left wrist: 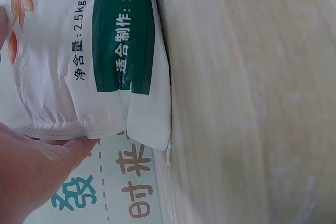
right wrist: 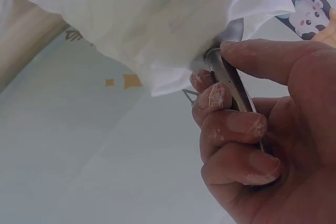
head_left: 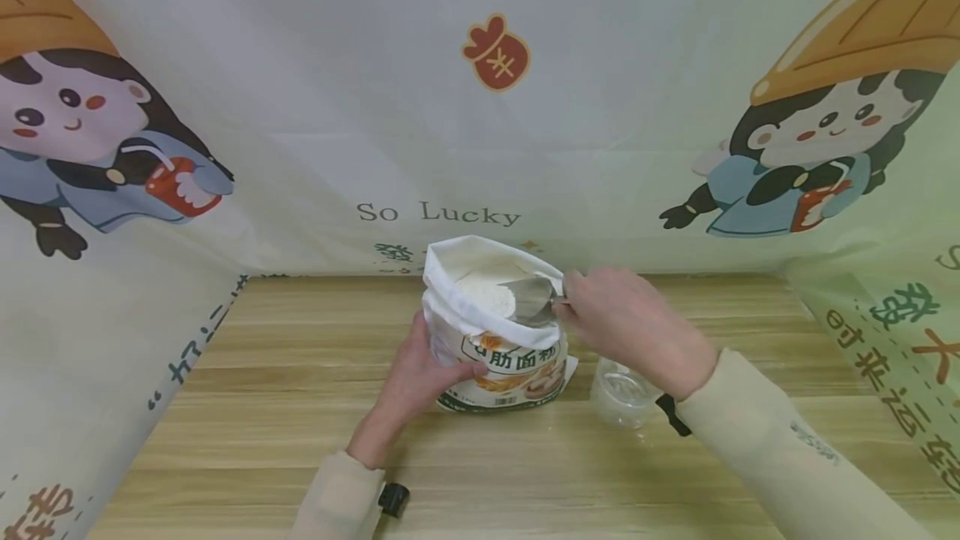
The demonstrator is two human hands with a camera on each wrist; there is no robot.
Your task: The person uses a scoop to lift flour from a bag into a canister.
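Observation:
A white flour bag stands upright on the table with its top folded open and white flour inside. My left hand holds the bag's left side, thumb across the front; in the left wrist view its fingers reach around the bag's edge. With my right hand I grip the handle of a metal scoop, whose blade lies in the bag's mouth beside the flour. White powder coats the right fingertips. Behind the right wrist sits a clear plastic container, partly covered.
The wood-grain table meets a printed cloth backdrop close behind the bag. Similar cloth sides rise at left and right. The clear container stands just right of the bag, under the right forearm.

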